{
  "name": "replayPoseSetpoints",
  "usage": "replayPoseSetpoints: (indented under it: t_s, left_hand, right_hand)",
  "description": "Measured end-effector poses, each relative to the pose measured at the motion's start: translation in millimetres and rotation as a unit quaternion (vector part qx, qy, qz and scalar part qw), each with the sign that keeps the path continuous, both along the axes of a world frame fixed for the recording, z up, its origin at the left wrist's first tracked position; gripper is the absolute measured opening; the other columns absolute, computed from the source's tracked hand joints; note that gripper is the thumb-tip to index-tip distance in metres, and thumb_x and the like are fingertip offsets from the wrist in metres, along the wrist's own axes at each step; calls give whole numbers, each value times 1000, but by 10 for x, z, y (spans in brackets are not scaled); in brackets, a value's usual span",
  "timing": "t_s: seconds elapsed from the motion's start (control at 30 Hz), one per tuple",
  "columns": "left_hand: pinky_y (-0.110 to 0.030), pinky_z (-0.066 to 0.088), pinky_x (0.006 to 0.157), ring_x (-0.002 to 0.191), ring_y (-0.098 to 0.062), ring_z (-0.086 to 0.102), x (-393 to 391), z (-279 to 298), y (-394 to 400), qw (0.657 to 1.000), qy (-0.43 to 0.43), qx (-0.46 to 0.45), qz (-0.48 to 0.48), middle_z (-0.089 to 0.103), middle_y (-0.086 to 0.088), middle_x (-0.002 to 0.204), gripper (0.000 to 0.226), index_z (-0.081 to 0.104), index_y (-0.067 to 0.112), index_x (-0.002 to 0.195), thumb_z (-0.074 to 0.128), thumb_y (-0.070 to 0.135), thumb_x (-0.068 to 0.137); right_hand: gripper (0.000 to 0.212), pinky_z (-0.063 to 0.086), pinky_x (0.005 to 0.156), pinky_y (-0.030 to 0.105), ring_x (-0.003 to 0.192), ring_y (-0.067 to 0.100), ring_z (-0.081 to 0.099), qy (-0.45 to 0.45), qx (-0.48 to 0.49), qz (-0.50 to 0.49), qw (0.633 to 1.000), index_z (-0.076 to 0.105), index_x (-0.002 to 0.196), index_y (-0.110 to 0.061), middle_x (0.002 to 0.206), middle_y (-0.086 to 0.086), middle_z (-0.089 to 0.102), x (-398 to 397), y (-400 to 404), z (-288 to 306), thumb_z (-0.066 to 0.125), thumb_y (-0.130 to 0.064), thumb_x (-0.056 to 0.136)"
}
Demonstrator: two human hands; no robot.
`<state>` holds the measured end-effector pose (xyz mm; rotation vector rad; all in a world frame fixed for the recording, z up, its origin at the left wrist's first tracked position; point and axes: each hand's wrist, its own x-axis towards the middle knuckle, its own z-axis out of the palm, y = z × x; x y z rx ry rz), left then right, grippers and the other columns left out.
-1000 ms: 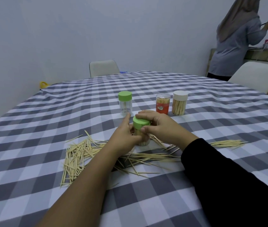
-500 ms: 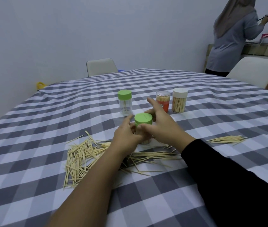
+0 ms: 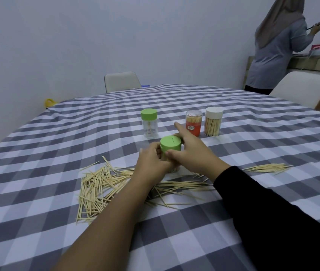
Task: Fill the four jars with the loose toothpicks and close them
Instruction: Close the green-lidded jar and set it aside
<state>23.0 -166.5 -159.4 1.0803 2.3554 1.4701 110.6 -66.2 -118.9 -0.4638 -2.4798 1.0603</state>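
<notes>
Four small clear plastic jars stand on the grey-and-white checked worktop (image 3: 253,133): two with green lids, the far green-lidded jar (image 3: 149,123) and the near green-lidded jar (image 3: 170,146) in front of it; one orange-labelled jar with a clear lid (image 3: 193,123); one white-lidded jar (image 3: 213,124). Loose wooden toothpicks lie in two heaps, too many to count: a large heap (image 3: 104,184) left of the near jar, a small heap (image 3: 267,167) to its right. Two hands are on the near jar. Two pale chairs and one other person are beyond the worktop.

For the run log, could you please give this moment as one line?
left hand: holds jar body | right hand: grips green lid | far green-lid jar: nearly empty | loose toothpicks: on table
</notes>
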Motion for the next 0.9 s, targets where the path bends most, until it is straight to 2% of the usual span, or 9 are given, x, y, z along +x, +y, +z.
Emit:
replayPoseSetpoints:
  t_s: [0.07,0.17,0.27,0.37,0.43,0.57,0.73,0.8,0.9]
  left_hand:
    - [-49,38,104,97,-10,53,19,11,16,999,36,-27,10,60,17,92,49,56,30,109,74,37,63]
    - [-51,28,107,82,-5,38,55,98,37,992,97,-63,44,48,16,87,36,59,29,100,76,38,69]
    - [-46,33,102,81,-4,42,20,224,117,989,135,-43,53,49,16,84,33,55,32,92,74,47,69]
    - [-35,45,82,93,-13,52,-102,322,256,991,127,-5,39,56,9,101,48,60,28,109,71,55,71]
    - [-27,43,75,98,-11,50,-179,320,327,997,77,22,15,53,5,116,55,57,27,122,70,53,75]
    - [-38,41,102,121,-16,41,-257,162,464,995,6,67,76,37,0,133,65,40,22,137,69,36,81]
    - [-42,32,110,133,-26,30,-535,132,584,967,32,57,247,26,-7,147,78,26,18,144,69,23,79]
    - [-46,25,113,137,-28,28,-656,171,603,969,0,38,245,24,-6,152,84,16,18,149,66,25,81]
    - [-45,21,113,130,-29,36,-750,181,619,976,-49,17,210,39,-1,146,81,13,19,150,63,31,87]
  right_hand:
    - [80,33,96,19,122,14,39,-25,31,2,999,20,150,-20,139,3,40,-22,9,12,66,-21,85]
    - [81,33,108,36,134,22,32,-84,74,5,994,26,148,-23,144,6,37,-68,55,109,69,-24,80]
    - [78,41,99,29,129,20,42,-109,101,15,989,29,148,-21,146,4,38,-102,144,371,67,-17,80]
    - [73,44,93,27,124,21,47,-139,157,14,978,30,147,-19,144,4,41,-193,259,641,62,-10,82]
    - [64,45,94,32,120,23,49,-154,202,7,967,38,142,-16,138,6,44,-306,328,711,62,-10,83]
    - [46,41,97,37,117,25,49,-191,278,-6,941,45,132,-16,131,4,47,-526,465,665,57,-17,87]
    - [28,28,94,40,120,20,40,-220,377,-7,899,50,115,-18,123,-1,55,-730,677,629,47,-13,88]
    - [31,28,94,40,121,17,38,-219,389,-3,895,51,116,-19,125,-4,54,-778,733,614,44,-10,88]
    - [37,27,93,38,123,16,37,-201,406,-13,891,50,122,-21,129,-5,51,-801,751,573,43,-9,88]
